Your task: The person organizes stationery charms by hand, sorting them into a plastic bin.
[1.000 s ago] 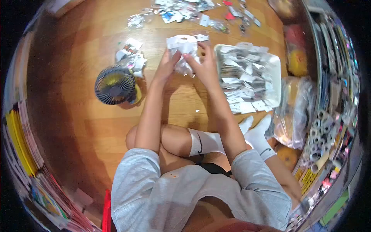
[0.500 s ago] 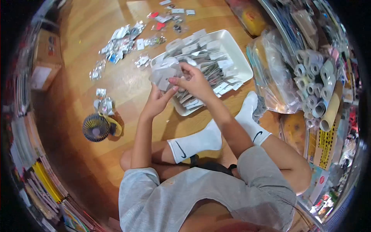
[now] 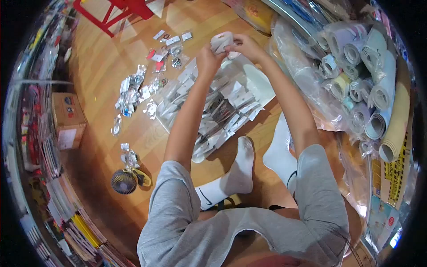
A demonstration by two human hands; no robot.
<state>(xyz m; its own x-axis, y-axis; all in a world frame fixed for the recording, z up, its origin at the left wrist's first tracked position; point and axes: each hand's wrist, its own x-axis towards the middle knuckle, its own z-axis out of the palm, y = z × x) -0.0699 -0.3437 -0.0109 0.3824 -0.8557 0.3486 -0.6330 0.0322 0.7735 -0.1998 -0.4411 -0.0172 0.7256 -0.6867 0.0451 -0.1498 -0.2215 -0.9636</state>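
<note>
Both of my hands are raised over the far side of a white tray point(image 3: 266, 86). Between them is a whitish plastic packet point(image 3: 221, 41), bunched up, its contents not clear. My left hand point(image 3: 209, 60) is closed around its lower left part. From the right, my right hand point(image 3: 248, 47) pinches its edge, with thumb and fingers together. Below my hands the tray is filled with many small clear packets point(image 3: 233, 91) bearing white cards, packed in rows. My left forearm covers part of the tray's left side.
Loose silvery packets point(image 3: 129, 95) lie on the wood floor left of the tray. A small fan point(image 3: 124, 181) stands nearer. A red stool point(image 3: 120, 9) is at the back. Rolled sheets point(image 3: 378, 93) crowd the right; a cardboard box point(image 3: 68, 120) and shelves line the left.
Both hands have moved up and away from my body with the packet, which now looks more bunched. The view has shifted, bringing the red stool into sight.
</note>
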